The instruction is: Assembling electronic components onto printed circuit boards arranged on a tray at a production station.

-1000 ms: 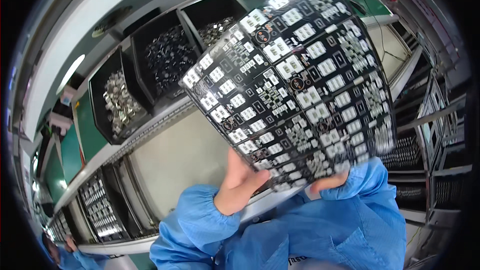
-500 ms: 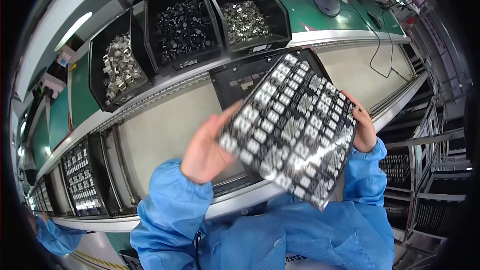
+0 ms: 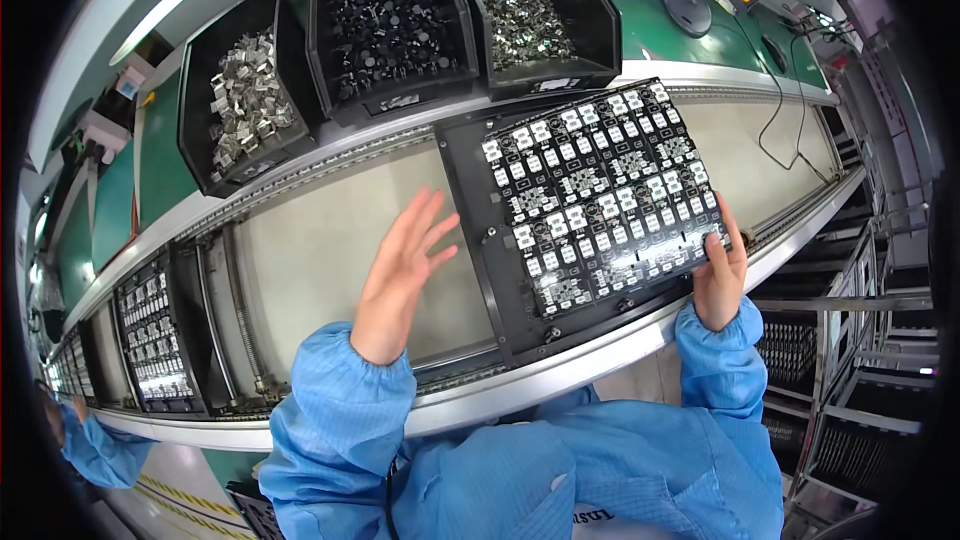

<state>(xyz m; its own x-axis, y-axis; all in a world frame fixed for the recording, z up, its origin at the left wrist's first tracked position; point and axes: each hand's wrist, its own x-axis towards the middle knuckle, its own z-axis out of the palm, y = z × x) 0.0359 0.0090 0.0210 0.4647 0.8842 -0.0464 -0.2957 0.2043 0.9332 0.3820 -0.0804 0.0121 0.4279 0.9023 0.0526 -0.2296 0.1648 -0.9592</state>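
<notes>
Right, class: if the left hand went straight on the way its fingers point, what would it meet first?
Probably the left edge of the black tray beneath the circuit board, towards its far corner. How high the left hand hovers is unclear, so it might pass over that edge.

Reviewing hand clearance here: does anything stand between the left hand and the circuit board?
Nothing visible blocks it: between the left hand and the circuit board show only the pale surface and the black tray, whose left margin carries small fittings.
</notes>
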